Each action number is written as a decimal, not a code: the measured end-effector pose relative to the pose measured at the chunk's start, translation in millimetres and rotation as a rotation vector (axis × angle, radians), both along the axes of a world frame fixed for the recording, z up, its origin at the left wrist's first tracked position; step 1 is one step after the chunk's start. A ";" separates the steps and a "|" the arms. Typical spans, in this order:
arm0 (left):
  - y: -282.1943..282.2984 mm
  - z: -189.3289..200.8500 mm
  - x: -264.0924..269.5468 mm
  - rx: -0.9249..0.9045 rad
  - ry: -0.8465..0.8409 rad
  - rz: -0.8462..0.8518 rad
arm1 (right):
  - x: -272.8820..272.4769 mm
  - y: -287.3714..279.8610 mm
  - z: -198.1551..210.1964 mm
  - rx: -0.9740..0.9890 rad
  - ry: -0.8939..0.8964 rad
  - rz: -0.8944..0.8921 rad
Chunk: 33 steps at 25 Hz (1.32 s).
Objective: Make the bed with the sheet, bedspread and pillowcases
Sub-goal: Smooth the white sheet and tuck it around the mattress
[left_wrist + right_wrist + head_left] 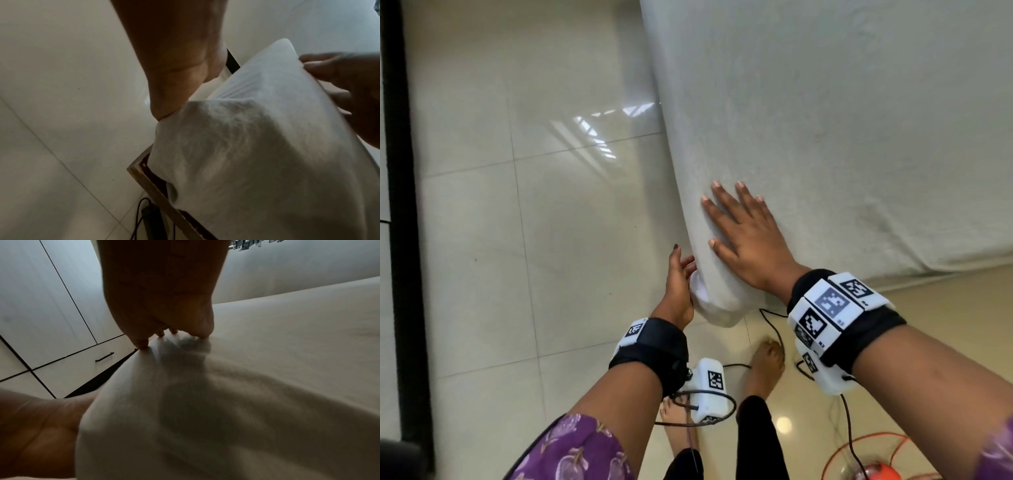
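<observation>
A: Where does the white, slightly fuzzy cotton sheet (825, 120) lie?

B: It covers the top of the bed and wraps over the near left corner, where the cloth bunches into a rounded bulge (717, 308) above the glossy cream floor tiles (517, 205).

A: And the right hand (748, 236)?

B: It lies flat on the sheet just inside that corner, palm down, fingers straight and spread, thumb pointing toward the edge. It curls round nothing; it only presses on the cloth.

A: The left hand (679, 287)?

B: It sits against the side of the corner, below the edge, palm touching the hanging cloth. The fingers reach up along the sheet, mostly straight; the left wrist view shows the thumb tip (159, 113) touching the fabric. Whether any finger is tucked under the cloth cannot be told.

A: What shows under the sheet?

B: In the left wrist view, a tan wooden frame corner (144, 178) juts out beneath the cloth, with a black cable (141, 211) on the floor beside it.

A: Anything else nearby?

B: Bare feet (763, 366) on the tiles, black wires, an orange cable (873, 445) at the lower right, and white cupboard doors (41, 305) with a dark handle in the right wrist view.
</observation>
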<state>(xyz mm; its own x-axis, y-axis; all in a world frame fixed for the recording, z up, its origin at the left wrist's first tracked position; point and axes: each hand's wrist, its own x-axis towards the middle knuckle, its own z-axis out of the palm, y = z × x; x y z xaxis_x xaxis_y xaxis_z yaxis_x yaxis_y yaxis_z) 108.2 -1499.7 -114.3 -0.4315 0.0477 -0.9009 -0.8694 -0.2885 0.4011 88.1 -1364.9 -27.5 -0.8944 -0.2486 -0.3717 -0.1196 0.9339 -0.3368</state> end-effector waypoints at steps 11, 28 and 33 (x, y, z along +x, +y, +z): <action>12.4 -0.3 -17.2 -0.036 0.094 0.006 | -1.6 6.1 -7.1 -0.080 0.065 0.034; 32.6 5.1 50.0 0.114 -0.068 0.419 | 4.8 27.2 4.0 -0.152 -0.011 0.113; 21.4 -6.1 29.2 0.138 -0.073 0.162 | 8.1 24.4 -5.8 -0.142 0.023 0.116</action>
